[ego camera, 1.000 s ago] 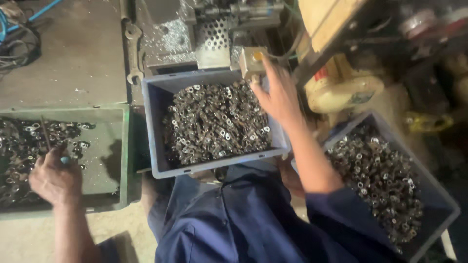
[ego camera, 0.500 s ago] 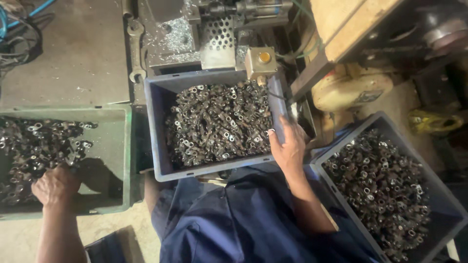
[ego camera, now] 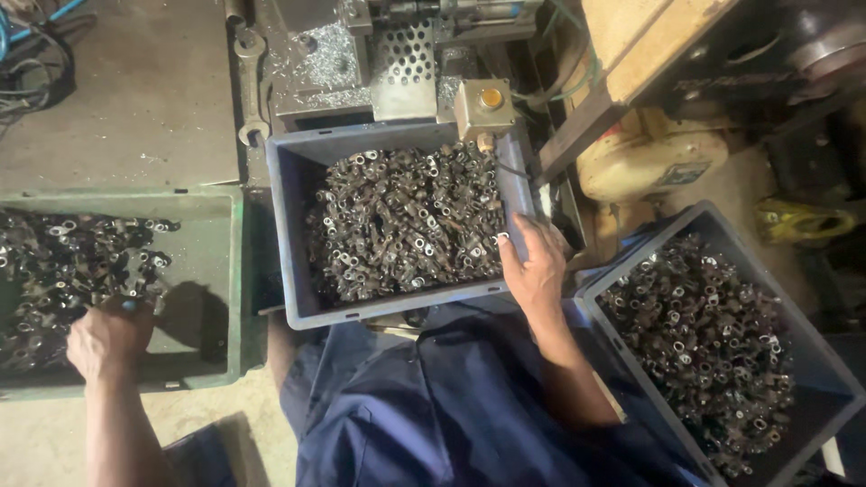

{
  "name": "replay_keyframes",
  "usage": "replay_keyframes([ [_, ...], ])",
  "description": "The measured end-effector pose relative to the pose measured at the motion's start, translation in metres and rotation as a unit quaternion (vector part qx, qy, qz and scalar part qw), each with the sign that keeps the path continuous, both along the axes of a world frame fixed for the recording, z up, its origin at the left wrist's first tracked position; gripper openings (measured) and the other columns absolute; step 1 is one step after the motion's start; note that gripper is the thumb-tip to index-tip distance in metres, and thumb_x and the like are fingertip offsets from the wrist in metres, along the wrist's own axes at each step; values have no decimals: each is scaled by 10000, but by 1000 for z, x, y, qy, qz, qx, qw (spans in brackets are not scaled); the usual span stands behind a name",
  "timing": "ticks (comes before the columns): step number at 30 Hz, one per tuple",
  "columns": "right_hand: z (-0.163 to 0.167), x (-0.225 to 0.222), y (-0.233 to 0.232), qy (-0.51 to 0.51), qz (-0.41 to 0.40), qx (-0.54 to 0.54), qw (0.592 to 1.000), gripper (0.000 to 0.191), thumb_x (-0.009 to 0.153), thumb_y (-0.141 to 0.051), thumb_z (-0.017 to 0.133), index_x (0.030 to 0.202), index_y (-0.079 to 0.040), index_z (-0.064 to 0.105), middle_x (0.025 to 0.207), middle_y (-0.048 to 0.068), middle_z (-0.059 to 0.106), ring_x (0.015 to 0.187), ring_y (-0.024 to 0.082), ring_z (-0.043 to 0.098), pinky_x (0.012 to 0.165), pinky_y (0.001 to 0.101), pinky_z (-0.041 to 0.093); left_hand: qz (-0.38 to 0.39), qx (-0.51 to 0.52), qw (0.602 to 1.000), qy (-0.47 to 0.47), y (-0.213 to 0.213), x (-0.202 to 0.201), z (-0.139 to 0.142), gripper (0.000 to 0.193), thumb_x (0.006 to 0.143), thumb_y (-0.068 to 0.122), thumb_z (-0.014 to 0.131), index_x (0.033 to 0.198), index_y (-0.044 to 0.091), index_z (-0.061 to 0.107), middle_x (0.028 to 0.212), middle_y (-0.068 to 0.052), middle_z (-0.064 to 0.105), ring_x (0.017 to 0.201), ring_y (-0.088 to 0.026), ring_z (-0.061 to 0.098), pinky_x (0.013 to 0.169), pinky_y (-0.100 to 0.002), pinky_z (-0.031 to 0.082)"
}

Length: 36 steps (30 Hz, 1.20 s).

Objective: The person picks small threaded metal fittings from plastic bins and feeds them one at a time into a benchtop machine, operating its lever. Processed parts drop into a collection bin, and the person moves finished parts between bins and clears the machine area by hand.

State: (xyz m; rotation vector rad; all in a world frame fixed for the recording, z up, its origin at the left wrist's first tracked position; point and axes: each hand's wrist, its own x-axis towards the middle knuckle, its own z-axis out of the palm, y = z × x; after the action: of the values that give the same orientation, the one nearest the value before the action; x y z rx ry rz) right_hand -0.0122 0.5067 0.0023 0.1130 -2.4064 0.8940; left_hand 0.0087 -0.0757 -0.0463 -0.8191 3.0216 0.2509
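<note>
Right hand [ego camera: 534, 263] on grey crate rim [ego camera: 517, 194]

Warm, dim indoor light falls from above, brightest on the perforated metal plate [ego camera: 404, 56] and the concrete floor [ego camera: 135, 99]; the right edge sinks into dark shadow; a hard shadow lies inside the green crate [ego camera: 221, 298]; metal parts glint faintly; detail is soft and slightly smeared throughout.

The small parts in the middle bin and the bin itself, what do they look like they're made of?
Small parts: likely metal, dull grey-brown with bright glints on ring-shaped ends.
Middle bin: probably moulded plastic, matte blue-grey with smooth walls; the right hand rests on its rim.
</note>
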Motion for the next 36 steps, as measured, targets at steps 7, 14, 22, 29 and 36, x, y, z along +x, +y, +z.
replay_keyframes([
  [7, 3, -4, -74, -210, 221, -239, 922, 397, 933, -121, 721, 1315, -30, 663, 1169, 94, 750, 1039, 195, 725, 894, 318, 597, -86, 369, 900, 213, 130, 24, 71, 257, 958, 239, 779, 1168, 91, 776, 1078, -83, 780, 950, -186, 702, 843, -310, 538],
  [14, -7, -18, -131, -422, 363, -561, 612, 270, 1035, -146, 605, 1272, -26, 651, 1019, 79, 721, 831, 152, 689, 722, 291, 576, -378, 146, 874, 268, 253, -1, 123, 210, 853, 161, 770, 1044, 84, 728, 871, -98, 684, 829, -320, 678, 847, -442, 535],
  [22, -22, -13, -94, -425, 364, -588, 584, 219, 994, -107, 650, 1208, -58, 648, 1023, 33, 723, 839, 106, 683, 681, 263, 553, -468, 136, 840, 237, 282, -2, 113, 470, 720, 276, 808, 1140, 96, 696, 866, -87, 641, 810, -319, 669, 916, -516, 499],
  [29, -27, -27, -46, -333, 289, -609, 659, 305, 922, -32, 645, 1226, -59, 658, 1021, 81, 721, 833, 185, 707, 706, 299, 563, -398, 159, 865, 260, 272, -8, 92, 227, 865, 119, 732, 1090, 95, 714, 870, -95, 650, 809, -321, 650, 829, -460, 522],
  [36, -23, -40, 32, -146, 185, -542, 806, 287, 934, 74, 652, 1210, -1, 621, 1107, 116, 712, 975, 181, 701, 860, 324, 598, -309, 173, 906, 231, 253, -17, 67, 244, 856, 153, 763, 1073, 50, 719, 811, -119, 642, 779, -340, 647, 716, -450, 523],
])
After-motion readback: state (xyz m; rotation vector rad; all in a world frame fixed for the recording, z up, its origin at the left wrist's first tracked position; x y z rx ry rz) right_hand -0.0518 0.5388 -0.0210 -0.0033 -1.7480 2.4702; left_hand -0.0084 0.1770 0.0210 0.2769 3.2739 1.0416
